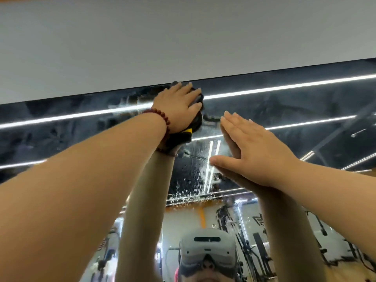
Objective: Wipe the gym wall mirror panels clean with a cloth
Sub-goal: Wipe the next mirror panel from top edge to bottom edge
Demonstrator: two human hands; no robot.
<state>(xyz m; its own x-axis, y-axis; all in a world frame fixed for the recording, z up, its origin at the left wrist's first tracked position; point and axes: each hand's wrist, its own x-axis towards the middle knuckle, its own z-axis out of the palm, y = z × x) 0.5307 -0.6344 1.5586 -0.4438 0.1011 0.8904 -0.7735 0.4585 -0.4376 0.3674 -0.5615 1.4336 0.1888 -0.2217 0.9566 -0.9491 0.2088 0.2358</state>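
Cloth of dark fabric with a yellow tag [195, 123] sits flat under my left hand [179, 106], pressed with straight fingers against the wet, streaked wall mirror panel [284, 106] right at its top edge, touching the grey wall [183, 37] above. A red bead bracelet [162, 119] circles that wrist. My right hand [256, 151] lies flat and relaxed on the glass just beside the cloth, holding nothing.

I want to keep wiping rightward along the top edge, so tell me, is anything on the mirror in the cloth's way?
Yes. The right hand lies flat on the mirror, just right of and below the dark cloth under the left hand. Along the very top edge itself, nothing visible blocks it.
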